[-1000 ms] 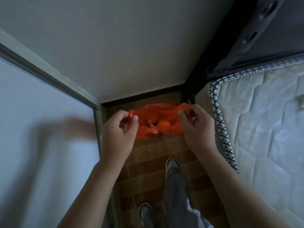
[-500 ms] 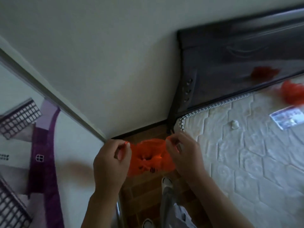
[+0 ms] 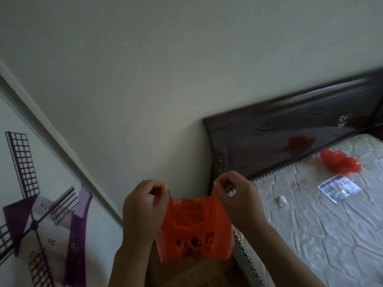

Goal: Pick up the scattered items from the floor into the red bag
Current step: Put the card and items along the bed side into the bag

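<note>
The red plastic bag [image 3: 194, 230] with black print hangs in front of me, bulging at the bottom. My left hand [image 3: 143, 212] pinches its left handle and my right hand [image 3: 240, 201] pinches its right handle, both raised to about the same height. The bag's contents are hidden by the plastic. The floor below is almost entirely covered by the bag and my arms.
A bare quilted mattress [image 3: 323, 222] lies to the right with a dark headboard [image 3: 290, 139]. On it rest a crumpled red bag [image 3: 339, 164], a printed packet [image 3: 339, 189] and a small white scrap [image 3: 282, 201]. A windmill-patterned panel [image 3: 39, 204] stands at left.
Both hands have lifted the bag higher off the floor, and my view has tilted up and right, showing more of the bed, the headboard and the wall.
</note>
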Demonstrator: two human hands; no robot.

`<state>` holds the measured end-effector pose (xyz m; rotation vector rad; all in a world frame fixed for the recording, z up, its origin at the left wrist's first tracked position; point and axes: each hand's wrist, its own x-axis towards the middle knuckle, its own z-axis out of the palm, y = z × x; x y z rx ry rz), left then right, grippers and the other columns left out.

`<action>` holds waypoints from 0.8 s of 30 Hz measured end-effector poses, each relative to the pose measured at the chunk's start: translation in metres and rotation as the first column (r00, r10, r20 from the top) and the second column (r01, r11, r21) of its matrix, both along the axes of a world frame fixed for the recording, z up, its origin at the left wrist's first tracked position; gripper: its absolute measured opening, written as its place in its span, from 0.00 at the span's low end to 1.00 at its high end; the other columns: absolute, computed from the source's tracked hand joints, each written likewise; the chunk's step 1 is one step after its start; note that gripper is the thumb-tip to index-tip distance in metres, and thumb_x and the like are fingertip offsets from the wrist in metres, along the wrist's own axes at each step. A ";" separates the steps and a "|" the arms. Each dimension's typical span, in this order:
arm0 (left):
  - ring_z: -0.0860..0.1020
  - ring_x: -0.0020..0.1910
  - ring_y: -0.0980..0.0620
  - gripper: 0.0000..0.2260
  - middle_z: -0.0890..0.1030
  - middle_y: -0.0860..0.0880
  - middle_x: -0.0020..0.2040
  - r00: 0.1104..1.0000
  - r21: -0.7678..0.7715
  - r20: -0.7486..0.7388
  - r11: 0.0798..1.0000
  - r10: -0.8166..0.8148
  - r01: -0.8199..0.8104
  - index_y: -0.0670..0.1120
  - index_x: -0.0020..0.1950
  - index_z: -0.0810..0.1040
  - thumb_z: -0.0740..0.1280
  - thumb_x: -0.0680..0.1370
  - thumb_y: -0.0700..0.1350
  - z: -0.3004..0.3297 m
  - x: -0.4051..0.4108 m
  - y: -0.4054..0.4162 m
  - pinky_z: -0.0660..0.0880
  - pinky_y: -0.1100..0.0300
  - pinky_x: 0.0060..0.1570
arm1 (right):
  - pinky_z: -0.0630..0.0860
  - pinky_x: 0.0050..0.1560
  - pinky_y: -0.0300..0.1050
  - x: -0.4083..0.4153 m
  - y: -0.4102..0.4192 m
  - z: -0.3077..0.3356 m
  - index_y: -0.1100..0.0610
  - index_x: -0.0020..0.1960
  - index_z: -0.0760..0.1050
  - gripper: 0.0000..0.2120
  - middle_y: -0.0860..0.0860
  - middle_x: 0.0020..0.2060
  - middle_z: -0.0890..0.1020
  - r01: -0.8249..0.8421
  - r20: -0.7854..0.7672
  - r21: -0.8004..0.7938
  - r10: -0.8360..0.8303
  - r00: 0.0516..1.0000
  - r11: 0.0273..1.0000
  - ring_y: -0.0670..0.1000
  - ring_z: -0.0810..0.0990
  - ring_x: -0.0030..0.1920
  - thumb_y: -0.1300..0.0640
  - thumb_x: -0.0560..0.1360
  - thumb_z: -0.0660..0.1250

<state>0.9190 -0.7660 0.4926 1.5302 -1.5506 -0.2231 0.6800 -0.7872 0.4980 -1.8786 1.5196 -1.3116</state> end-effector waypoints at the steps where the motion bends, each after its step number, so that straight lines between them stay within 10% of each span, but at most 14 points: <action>1: 0.80 0.45 0.63 0.03 0.82 0.56 0.42 1.000 -0.005 -0.002 1.000 -0.010 0.010 0.48 0.47 0.82 0.74 0.78 0.40 0.003 -0.003 -0.005 0.77 0.66 0.46 | 0.80 0.40 0.48 -0.005 -0.005 0.005 0.49 0.44 0.80 0.06 0.42 0.39 0.82 0.005 0.002 -0.005 -0.005 1.000 1.000 0.46 0.82 0.40 0.59 0.77 0.73; 6: 0.81 0.42 0.61 0.05 0.82 0.58 0.40 0.997 -0.024 -0.010 0.997 -0.070 0.070 0.50 0.46 0.81 0.74 0.78 0.41 0.018 -0.037 -0.056 0.77 0.66 0.45 | 0.71 0.34 0.33 -0.044 -0.043 0.024 0.48 0.43 0.80 0.08 0.39 0.36 0.82 0.109 0.001 -0.041 -0.109 0.994 0.993 0.45 0.81 0.34 0.59 0.76 0.75; 24: 0.79 0.38 0.53 0.05 0.79 0.55 0.38 0.872 -0.208 0.026 0.851 -0.488 0.482 0.49 0.42 0.79 0.71 0.77 0.48 0.045 -0.247 -0.236 0.79 0.49 0.40 | 0.77 0.42 0.41 -0.234 -0.103 0.046 0.48 0.44 0.81 0.09 0.41 0.37 0.82 0.536 -0.056 -0.234 -0.561 0.826 0.811 0.45 0.81 0.39 0.60 0.74 0.77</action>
